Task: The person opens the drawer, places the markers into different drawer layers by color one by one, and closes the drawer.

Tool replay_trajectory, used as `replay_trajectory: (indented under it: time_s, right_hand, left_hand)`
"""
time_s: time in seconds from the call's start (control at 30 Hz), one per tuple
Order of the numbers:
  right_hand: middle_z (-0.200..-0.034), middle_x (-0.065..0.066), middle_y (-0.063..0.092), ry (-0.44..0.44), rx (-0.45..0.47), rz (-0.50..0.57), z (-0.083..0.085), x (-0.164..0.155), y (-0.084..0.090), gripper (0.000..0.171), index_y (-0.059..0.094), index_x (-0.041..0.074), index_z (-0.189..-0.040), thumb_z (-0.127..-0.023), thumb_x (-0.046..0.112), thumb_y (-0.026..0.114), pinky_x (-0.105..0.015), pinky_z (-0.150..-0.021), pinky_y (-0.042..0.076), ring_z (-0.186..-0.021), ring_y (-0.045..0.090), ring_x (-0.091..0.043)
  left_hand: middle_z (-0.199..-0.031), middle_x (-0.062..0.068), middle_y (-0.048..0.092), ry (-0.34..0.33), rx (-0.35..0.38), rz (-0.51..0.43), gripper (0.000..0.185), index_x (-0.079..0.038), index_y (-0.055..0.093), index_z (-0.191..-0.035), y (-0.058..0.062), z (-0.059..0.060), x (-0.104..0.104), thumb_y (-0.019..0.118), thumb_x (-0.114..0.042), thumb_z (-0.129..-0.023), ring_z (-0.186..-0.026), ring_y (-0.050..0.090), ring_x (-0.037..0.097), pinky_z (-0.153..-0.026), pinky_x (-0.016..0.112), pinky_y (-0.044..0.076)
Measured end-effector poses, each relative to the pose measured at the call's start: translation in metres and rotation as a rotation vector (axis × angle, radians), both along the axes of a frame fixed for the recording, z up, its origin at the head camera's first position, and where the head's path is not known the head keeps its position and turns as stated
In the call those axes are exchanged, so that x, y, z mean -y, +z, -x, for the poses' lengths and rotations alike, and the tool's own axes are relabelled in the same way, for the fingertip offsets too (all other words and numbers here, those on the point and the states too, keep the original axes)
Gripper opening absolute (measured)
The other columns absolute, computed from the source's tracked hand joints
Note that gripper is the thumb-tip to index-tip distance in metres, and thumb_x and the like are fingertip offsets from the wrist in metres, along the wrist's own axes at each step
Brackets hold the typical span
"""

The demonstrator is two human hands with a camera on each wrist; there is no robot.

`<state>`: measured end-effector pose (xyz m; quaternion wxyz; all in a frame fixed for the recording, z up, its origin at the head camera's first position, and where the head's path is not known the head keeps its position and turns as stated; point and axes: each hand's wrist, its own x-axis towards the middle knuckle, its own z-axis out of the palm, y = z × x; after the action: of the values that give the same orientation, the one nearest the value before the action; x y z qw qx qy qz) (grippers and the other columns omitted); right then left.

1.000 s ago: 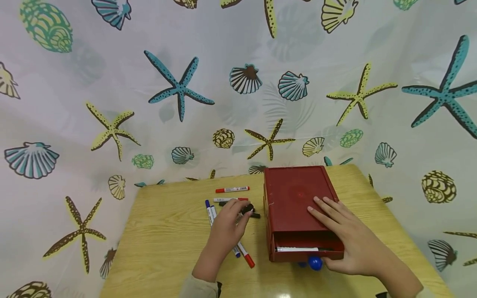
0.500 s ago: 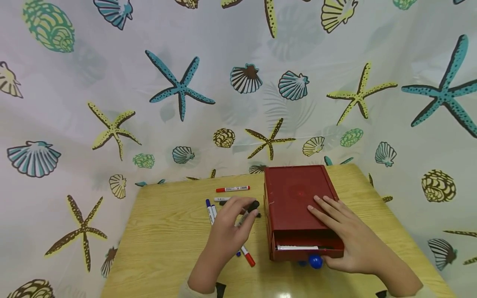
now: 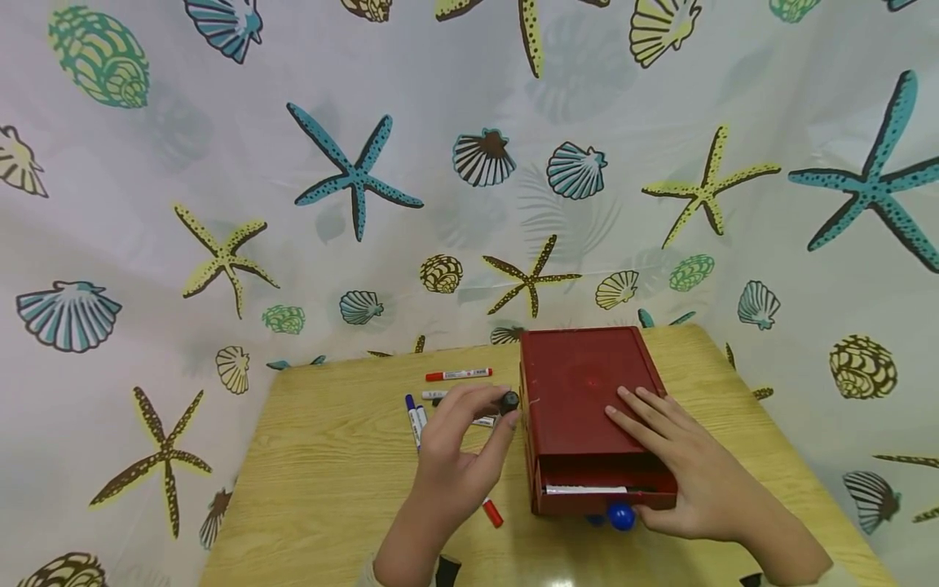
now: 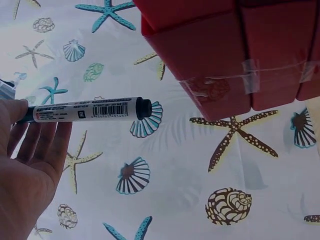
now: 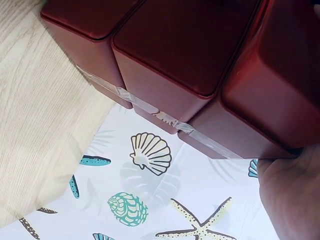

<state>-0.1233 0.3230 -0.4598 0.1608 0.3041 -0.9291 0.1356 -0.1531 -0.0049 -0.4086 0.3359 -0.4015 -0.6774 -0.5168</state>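
My left hand (image 3: 458, 465) pinches a marker (image 4: 100, 110) with a white printed barrel and black ends between thumb and fingers. In the head view the marker points toward the camera, beside the left side of a red drawer box (image 3: 579, 391). My right hand (image 3: 682, 469) lies with straight, spread fingers over the box's top right edge. Its thumb reaches the front, next to a blue ball knob (image 3: 621, 516). The top drawer (image 3: 543, 504) is pulled partly out, and a white marker (image 3: 587, 490) lies inside. In the right wrist view the right hand's fingers are mostly hidden.
Several markers lie left of the box, including a red one (image 3: 458, 374) at the back, blue-capped ones (image 3: 413, 416) and a red-capped one (image 3: 493, 513) partly behind the left arm. Clear tape (image 5: 150, 111) runs across the box's drawer units. A shell-patterned cloth (image 3: 396, 269) hangs behind the wooden table (image 3: 315, 465).
My left hand has lifted the black-capped marker from among the others and moved it slightly right toward the box, turning its end to the camera. The right hand stays in place.
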Motion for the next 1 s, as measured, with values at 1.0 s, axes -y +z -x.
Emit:
replay_trajectory:
  time_s: [1.0]
  right_hand:
    - [-0.171, -0.009, 0.039, -0.003, 0.024, 0.022, 0.0, -0.002, -0.002, 0.116, 0.043, 0.022, -0.164, -0.062, 0.046, 0.094, -0.017, -0.129, -0.001, -0.157, 0.033, -0.035]
  left_hand:
    - [-0.115, 0.004, 0.071, -0.214, 0.051, 0.156, 0.03, -0.008, 0.069, -0.124, -0.005, -0.025, -0.032, 0.078, -0.006, -0.095, -0.101, 0.068, 0.009, -0.089, 0.019, 0.058]
